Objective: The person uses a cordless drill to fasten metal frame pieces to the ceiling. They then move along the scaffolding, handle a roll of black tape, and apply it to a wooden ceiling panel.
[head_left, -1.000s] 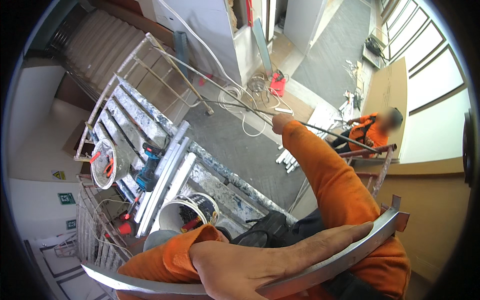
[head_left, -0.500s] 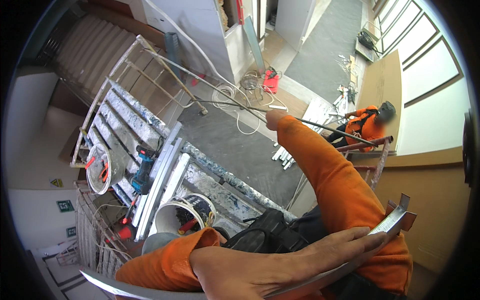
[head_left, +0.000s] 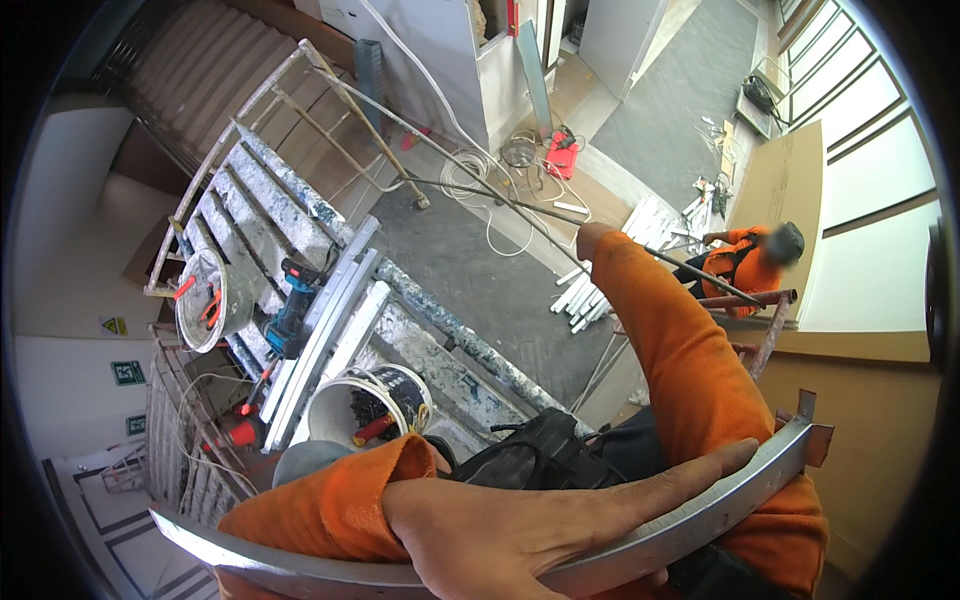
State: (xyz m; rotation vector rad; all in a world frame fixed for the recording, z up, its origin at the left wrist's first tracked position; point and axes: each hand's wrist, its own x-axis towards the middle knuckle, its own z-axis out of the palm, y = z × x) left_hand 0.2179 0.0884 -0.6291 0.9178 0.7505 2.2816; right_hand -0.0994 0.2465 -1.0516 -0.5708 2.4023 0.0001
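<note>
A long galvanised metal profile (head_left: 700,520) runs across the front, looking curved in the fisheye view. My left hand (head_left: 500,535) lies over it, with a long finger stretched along the metal and a fingertip showing below. Brownish tabs (head_left: 818,446) stick out at its right end. Further off, my right arm reaches out to a thin scaffold brace (head_left: 540,232); my right hand (head_left: 594,241) is closed on it, its fingers mostly hidden.
The paint-spattered scaffold platform (head_left: 445,385) carries a cordless drill (head_left: 292,310), loose profiles (head_left: 325,350), a bucket of tools (head_left: 225,310) and another bucket (head_left: 330,410). Below, a co-worker in orange (head_left: 735,262) is beside white strips (head_left: 650,220). Cable coils (head_left: 462,172) lie on the floor.
The view has shifted a little. My left hand's fingers have moved on the profile, and more of the metal shows. My right hand stays at the brace.
</note>
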